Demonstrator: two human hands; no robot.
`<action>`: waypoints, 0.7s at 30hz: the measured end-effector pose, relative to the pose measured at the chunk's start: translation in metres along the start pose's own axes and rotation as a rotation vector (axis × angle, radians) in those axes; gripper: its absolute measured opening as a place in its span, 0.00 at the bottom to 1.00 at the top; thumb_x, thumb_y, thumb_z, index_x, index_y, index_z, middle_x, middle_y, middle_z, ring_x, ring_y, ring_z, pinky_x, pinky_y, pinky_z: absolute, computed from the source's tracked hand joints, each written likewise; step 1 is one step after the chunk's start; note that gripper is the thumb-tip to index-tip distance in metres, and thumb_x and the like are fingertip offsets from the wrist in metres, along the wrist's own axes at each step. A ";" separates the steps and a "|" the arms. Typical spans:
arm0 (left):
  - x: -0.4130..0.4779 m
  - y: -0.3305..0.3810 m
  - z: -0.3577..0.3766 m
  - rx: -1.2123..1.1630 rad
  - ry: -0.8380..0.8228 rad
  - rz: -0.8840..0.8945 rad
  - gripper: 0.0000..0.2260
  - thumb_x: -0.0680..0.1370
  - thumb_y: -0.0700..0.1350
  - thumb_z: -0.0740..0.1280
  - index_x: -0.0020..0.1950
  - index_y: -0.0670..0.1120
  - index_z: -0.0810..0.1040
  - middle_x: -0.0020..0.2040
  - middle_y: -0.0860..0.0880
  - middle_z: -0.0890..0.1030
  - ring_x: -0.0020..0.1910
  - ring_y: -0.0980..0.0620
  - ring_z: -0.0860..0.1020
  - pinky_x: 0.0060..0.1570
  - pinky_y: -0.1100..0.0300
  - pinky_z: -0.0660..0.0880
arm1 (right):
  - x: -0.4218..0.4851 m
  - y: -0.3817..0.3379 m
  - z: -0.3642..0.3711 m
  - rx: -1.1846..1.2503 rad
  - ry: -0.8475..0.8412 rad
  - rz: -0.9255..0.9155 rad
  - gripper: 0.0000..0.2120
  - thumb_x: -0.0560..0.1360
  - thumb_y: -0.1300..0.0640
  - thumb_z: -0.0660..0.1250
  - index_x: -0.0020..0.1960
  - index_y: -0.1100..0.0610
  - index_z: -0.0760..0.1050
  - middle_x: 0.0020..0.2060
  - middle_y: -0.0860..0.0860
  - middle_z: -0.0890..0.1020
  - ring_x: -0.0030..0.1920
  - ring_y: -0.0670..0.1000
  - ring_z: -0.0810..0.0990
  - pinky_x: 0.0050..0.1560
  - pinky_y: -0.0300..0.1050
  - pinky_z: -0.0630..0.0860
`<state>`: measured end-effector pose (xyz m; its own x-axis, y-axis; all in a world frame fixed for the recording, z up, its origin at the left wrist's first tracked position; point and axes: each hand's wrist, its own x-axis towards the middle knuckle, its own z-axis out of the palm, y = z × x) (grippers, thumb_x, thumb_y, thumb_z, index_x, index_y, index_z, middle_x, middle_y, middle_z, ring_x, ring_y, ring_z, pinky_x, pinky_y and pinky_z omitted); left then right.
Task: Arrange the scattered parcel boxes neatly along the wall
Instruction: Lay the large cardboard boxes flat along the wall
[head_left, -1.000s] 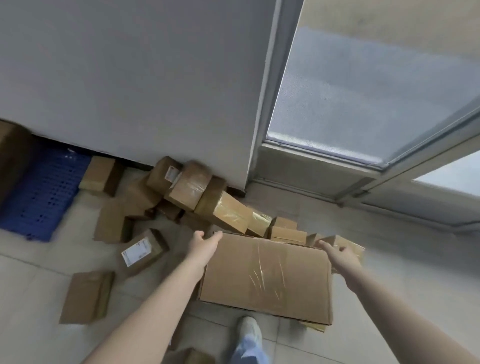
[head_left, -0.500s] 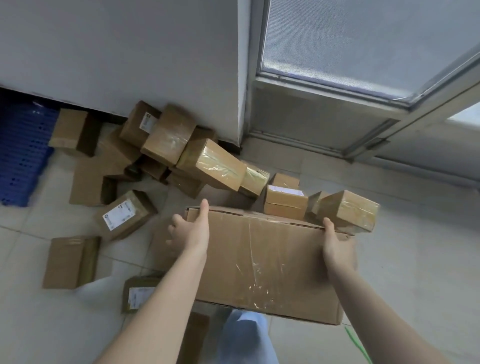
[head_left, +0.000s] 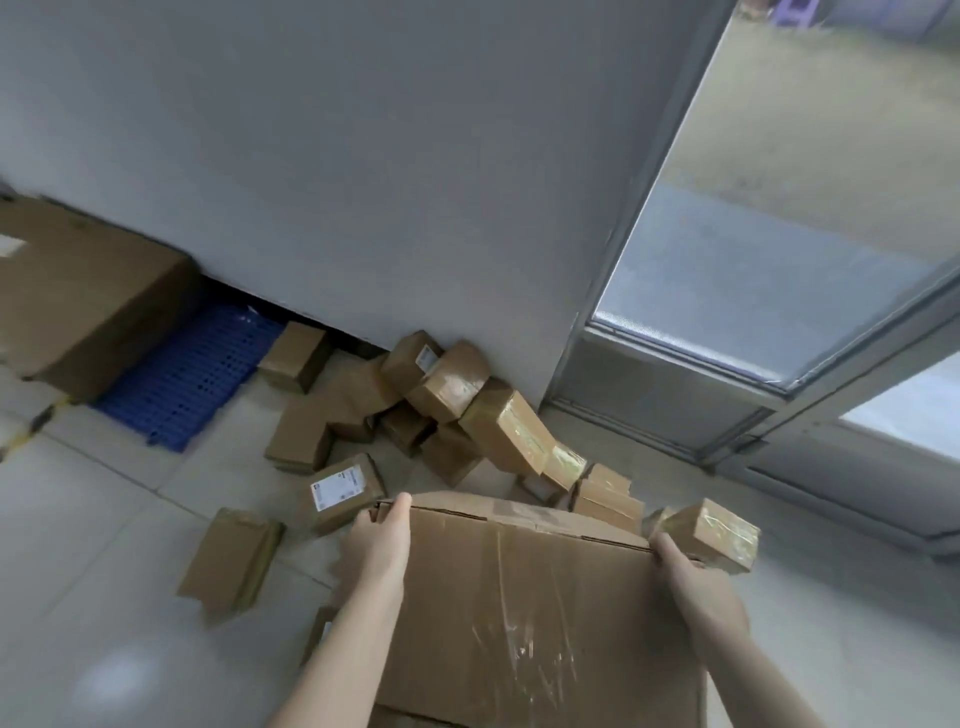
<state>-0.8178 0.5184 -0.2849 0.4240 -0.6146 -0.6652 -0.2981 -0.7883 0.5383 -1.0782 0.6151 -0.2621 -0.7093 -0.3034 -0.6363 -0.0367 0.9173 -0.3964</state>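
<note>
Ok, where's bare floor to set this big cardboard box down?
Bare tile lies left, between the blue plastic pallet and the lone flat brown box, and right, between the small taped box and the glass door. The cardboard heap at the white wall is crowded.

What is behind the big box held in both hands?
Beyond the big box, held by left hand and right hand, lies the pile of small parcels against the wall, with a taped parcel by its right corner. Whatever sits directly underneath is covered.
</note>
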 end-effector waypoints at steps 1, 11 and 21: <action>-0.010 -0.008 -0.029 -0.026 -0.015 -0.009 0.27 0.73 0.62 0.60 0.66 0.47 0.74 0.63 0.43 0.75 0.61 0.37 0.71 0.64 0.42 0.66 | -0.031 -0.004 0.001 0.004 -0.004 -0.035 0.29 0.71 0.36 0.62 0.55 0.62 0.76 0.54 0.59 0.79 0.55 0.60 0.75 0.56 0.50 0.70; -0.092 -0.074 -0.358 -0.234 0.067 0.073 0.22 0.79 0.54 0.62 0.66 0.40 0.73 0.63 0.40 0.75 0.62 0.40 0.73 0.59 0.53 0.69 | -0.326 -0.045 0.043 0.085 -0.132 -0.399 0.19 0.73 0.46 0.66 0.47 0.63 0.73 0.43 0.56 0.75 0.47 0.56 0.70 0.50 0.48 0.67; -0.081 -0.043 -0.538 -0.325 0.307 0.263 0.16 0.79 0.54 0.62 0.61 0.45 0.75 0.57 0.44 0.77 0.55 0.43 0.73 0.60 0.47 0.72 | -0.463 -0.121 0.108 0.190 -0.236 -0.548 0.17 0.72 0.44 0.66 0.49 0.58 0.74 0.45 0.56 0.77 0.49 0.58 0.74 0.54 0.51 0.69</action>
<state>-0.3790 0.6182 0.0242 0.6164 -0.7152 -0.3294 -0.1684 -0.5284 0.8321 -0.6694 0.6168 0.0086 -0.4476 -0.7854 -0.4276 -0.2098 0.5570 -0.8036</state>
